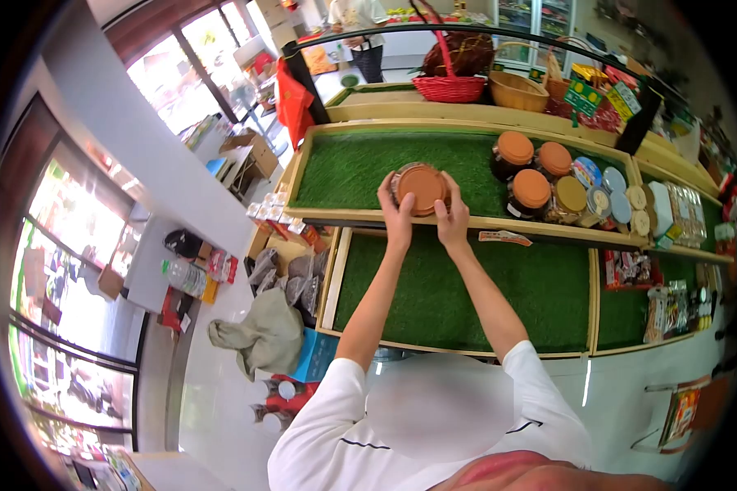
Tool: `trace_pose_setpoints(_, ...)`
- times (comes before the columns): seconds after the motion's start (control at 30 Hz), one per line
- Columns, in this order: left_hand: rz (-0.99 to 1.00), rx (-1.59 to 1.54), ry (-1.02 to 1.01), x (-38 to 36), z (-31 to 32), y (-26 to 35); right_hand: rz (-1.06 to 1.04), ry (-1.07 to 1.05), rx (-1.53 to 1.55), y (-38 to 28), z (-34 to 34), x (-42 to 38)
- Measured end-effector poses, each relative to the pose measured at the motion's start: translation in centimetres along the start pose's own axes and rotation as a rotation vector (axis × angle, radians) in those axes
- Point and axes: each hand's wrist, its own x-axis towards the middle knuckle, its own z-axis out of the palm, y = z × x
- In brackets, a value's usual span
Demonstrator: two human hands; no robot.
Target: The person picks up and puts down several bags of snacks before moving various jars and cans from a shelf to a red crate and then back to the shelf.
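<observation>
Between my two hands is a jar [419, 188] with a wide orange-brown lid, over the upper green-lined shelf [352, 164]. My left hand [396, 211] wraps its left side, and my right hand [453, 211] grips the right side. Whether the jar's base touches the shelf is hidden beneath the lid. To the right stand similar jars with orange-brown lids, such as one dark-filled jar [514, 152] and another nearer the front edge [529, 191]. A gold-lidded jar [568, 199] sits beside them, with several smaller lidded containers [599, 203] further right.
Below is a lower green-lined shelf [467, 295] with wooden edging. A red basket [448, 87] and a wooden basket [518, 92] stand behind the rail. At the left are a grey-green cloth bag [262, 334] and a blue box [314, 356]. Another person [359, 33] stands in the background.
</observation>
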Motion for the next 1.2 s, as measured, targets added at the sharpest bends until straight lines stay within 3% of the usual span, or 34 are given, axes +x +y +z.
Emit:
trace_pose_setpoints(0.1,-0.004,0.006,0.121,-3.1,-5.6,4.4,0.173,-0.213,0.232,-3.4,3.5,-2.9)
trace_pose_setpoints(0.17,-0.004,0.190,0.162,-6.7,-10.0,6.6,0.338,-0.406,0.506,-7.0,4.9,-5.6)
trace_pose_setpoints(0.23,-0.090,0.250,0.250,-11.5,-14.5,8.1,0.509,-0.593,0.555,-9.1,6.6,-10.0)
trace_pose_setpoints(0.33,-0.299,0.250,0.431,-20.8,-20.3,9.6,0.629,-0.965,0.524,-10.8,8.7,-18.1)
trace_pose_setpoints(0.43,-0.354,0.349,0.663,-31.0,-24.1,10.5,0.772,-1.222,0.531,-12.5,10.6,-26.6)
trace_pose_setpoints(0.47,-0.333,0.501,0.696,-35.0,-25.6,9.9,0.708,-1.282,0.499,-11.5,11.5,-30.8)
trace_pose_setpoints(0.53,-0.459,0.421,0.845,-40.6,-26.0,11.7,0.965,-1.522,0.460,-15.1,10.9,-33.0)
trace_pose_setpoints(0.6,-0.503,0.261,1.020,-44.9,-26.2,12.1,1.045,-1.676,0.373,-16.6,11.1,-36.3)
trace_pose_setpoints(0.73,-0.630,-0.004,1.232,-50.3,-28.7,11.4,0.934,-1.781,0.208,-17.1,13.0,-42.8)
trace_pose_setpoints(0.83,-0.846,-0.379,1.391,-48.6,-30.6,15.3,0.829,-1.878,0.082,-17.9,16.0,-45.2)
trace_pose_setpoints(0.93,-0.677,-0.373,1.433,-51.2,-35.3,11.2,0.773,-1.888,0.112,-18.6,20.8,-48.8)
trace_pose_setpoints(1.03,-0.703,-0.270,1.538,-50.2,-41.7,11.3,0.816,-1.905,0.168,-20.1,26.9,-52.2)
trace_pose_setpoints(1.2,-0.486,-0.100,1.551,-51.2,-52.6,8.0,0.803,-1.913,0.238,-19.9,37.0,-58.7)
